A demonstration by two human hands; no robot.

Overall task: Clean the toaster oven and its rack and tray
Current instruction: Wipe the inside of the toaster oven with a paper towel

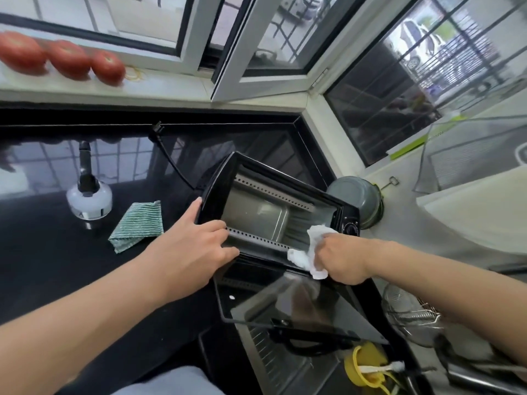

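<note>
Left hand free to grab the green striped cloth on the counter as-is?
Probably yes. The left hand only rests with straight fingers on the toaster oven frame, holding nothing, and the green striped cloth lies just to its left on bare counter with nothing between.

Soft daylight comes through the windows (256, 38) beyond both hands, leaving the scene evenly lit with weak shadows. The glossy black counter (57, 252) left of the left hand (194, 246) mirrors the window panes as pale glare, and the oven's glass door (299, 306) just below the right hand (342, 258) reflects too. Wide-angle distortion bends the frames and sill towards the edges. The tomatoes (62, 58) far up-left look soft and smeared; the forearms blur near the bottom corners
</note>
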